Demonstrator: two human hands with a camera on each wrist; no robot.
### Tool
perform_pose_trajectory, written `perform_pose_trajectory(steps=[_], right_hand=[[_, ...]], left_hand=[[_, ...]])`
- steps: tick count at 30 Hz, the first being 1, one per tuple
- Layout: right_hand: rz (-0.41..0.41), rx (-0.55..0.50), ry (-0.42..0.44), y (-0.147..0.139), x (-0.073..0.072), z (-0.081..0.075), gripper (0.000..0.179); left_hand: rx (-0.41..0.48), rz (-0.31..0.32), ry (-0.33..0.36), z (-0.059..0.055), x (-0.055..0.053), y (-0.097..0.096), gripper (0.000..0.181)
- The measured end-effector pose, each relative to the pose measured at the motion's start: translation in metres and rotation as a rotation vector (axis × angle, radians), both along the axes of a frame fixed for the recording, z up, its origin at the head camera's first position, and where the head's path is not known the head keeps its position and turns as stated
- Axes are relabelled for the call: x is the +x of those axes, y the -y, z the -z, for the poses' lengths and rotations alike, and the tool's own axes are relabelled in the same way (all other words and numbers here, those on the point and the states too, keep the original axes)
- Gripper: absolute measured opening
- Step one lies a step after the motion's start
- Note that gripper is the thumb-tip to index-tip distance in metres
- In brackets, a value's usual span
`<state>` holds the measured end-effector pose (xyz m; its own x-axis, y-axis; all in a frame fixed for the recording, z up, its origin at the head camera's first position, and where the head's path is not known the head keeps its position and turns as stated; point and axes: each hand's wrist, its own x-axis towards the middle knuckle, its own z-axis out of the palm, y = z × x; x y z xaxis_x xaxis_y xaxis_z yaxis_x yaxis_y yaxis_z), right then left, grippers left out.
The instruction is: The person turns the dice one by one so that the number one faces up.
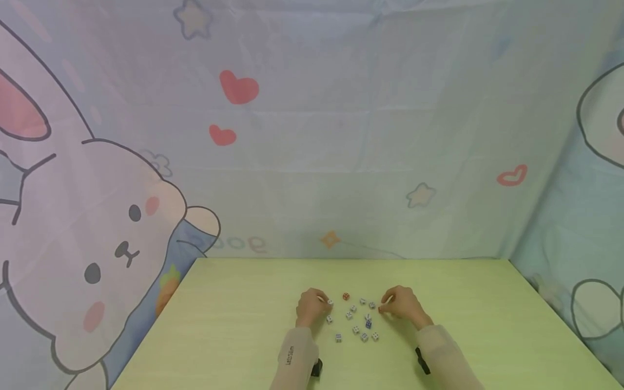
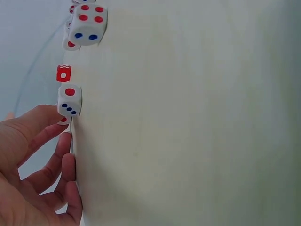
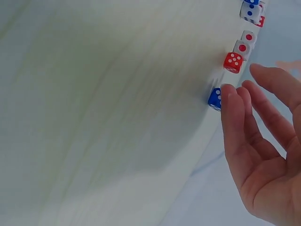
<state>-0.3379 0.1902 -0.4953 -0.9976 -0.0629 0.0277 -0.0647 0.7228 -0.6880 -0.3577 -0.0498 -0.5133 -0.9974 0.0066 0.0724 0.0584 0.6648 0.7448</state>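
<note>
My left hand [image 1: 311, 307] is low over the table, thumb and index finger pinching a small white die [image 2: 64, 121]; the fingers partly hide it. Closer in the left wrist view, another white die [image 2: 69, 100] with red and blue pips lies by the thumb tip. My right hand [image 1: 403, 304] has its fingers loosely bent, with a gap between thumb and index finger. Beside its fingertips are a red die [image 3: 233, 62] and a blue die [image 3: 215, 99], the blue one partly covered by a finger.
Several white dice lie scattered between the hands, among them a white die [image 1: 338, 338] near the front. An orange-red die [image 1: 345, 296] sits at the back and a dark blue die [image 1: 368, 325] amid the group. The light yellow-green table [image 1: 234, 314] meets a printed cloth [image 1: 312, 189] behind.
</note>
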Motion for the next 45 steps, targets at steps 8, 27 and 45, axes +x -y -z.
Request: perform_pose_trajectory(steps=[8, 27, 45], right_hand=[[-0.001, -0.003, 0.018, 0.0017, -0.0007, 0.0014, 0.011], [0.044, 0.216, -0.031, 0.0022, 0.0032, 0.0048, 0.010], [0.026, 0.286, -0.035, 0.0036, 0.0051, -0.0025, 0.015]], left_hand=[[0.037, 0.013, 0.016, -0.0045, -0.0003, 0.0027, 0.014], [0.002, 0.015, 0.029, -0.0033, -0.0021, 0.0035, 0.012], [-0.023, 0.028, 0.023, -0.0042, 0.0001, 0.0056, 0.013]])
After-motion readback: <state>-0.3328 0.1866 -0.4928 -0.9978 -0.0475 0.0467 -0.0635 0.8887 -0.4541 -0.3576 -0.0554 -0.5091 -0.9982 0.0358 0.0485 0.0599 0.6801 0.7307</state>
